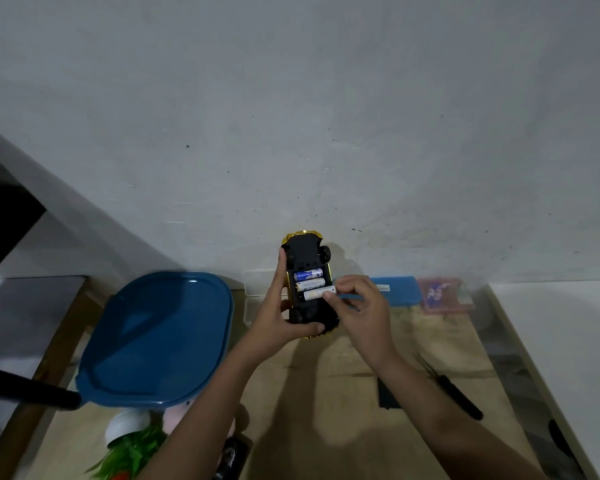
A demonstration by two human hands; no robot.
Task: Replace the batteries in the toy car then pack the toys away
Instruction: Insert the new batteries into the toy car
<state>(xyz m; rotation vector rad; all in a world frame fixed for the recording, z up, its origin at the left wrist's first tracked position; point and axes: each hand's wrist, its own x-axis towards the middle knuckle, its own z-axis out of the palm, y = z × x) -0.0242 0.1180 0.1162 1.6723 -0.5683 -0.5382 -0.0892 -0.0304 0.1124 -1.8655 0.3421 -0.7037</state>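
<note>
A gold toy car is held upside down above the wooden table, black underside facing me, battery bay open. My left hand grips the car from its left side and rear end. Two batteries lie in the bay, a blue one and a white one. My right hand pinches a third, white battery at its right end, the battery lying across the bay's near slot. A black flat piece, possibly the bay cover, lies on the table under my right forearm.
A large blue container lid sits at left over a tub. A blue case and a pink box stand by the wall. A black screwdriver lies at right. A white pot with a green plant and a pink toy are near me.
</note>
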